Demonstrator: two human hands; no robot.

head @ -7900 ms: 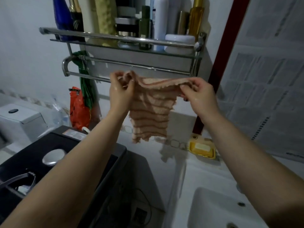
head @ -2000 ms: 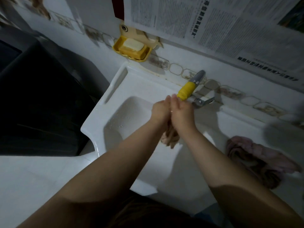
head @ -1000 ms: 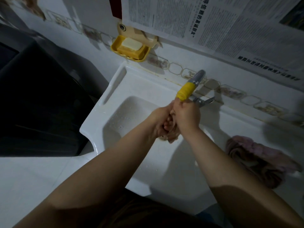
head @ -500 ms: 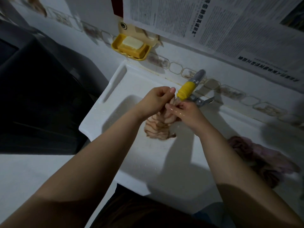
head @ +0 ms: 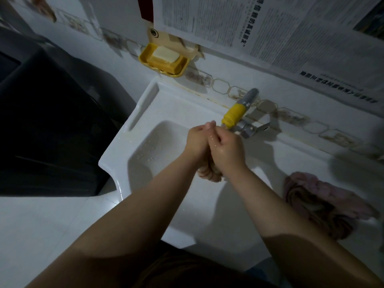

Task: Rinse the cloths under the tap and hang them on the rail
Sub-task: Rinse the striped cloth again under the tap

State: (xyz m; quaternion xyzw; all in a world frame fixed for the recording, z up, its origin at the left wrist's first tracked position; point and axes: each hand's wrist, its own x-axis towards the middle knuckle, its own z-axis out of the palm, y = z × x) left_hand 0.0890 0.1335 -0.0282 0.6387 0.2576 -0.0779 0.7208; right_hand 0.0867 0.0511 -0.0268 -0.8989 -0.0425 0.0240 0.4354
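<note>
Both hands back together over the white ceramic sink basin [head: 145, 146], just below the yellow-sleeved metal tap [head: 233, 115]. Left hand [head: 197, 140] and right hand [head: 226, 148] are clamped side by side round the striped peach cloth [head: 207, 175]; fingers curled tight, only a bunched wad of it sticks out under the wrists.

Change vs 0.5 s ago: then the hands were apart, cloth hanging loose and partly opened between them right at the spout. Now it's squeezed into 1 lump again and held a bit lower. Same squeeze pose as 1 and 2 s ago, so this looks like a repeat rinse-and-wring cycle, not a new step. No water stream visible; can't tell if tap is running. Droplets on basin wall and on right hand.

2nd cloth, a crumpled pink-brown towel [head: 324, 202], lies on the sink ledge to the right, well apart from the hands, untouched.

Meaning for task: cloth 1 probably near end of rinse; hanging on the rail not yet done, rail out of view. Towel not yet rinsed. Approx. mid-task.

Also in view: yellow plastic soap dish w/ pale soap bar [head: 164, 59] on wall, newspaper sheets [head: 270, 28] above.
</note>
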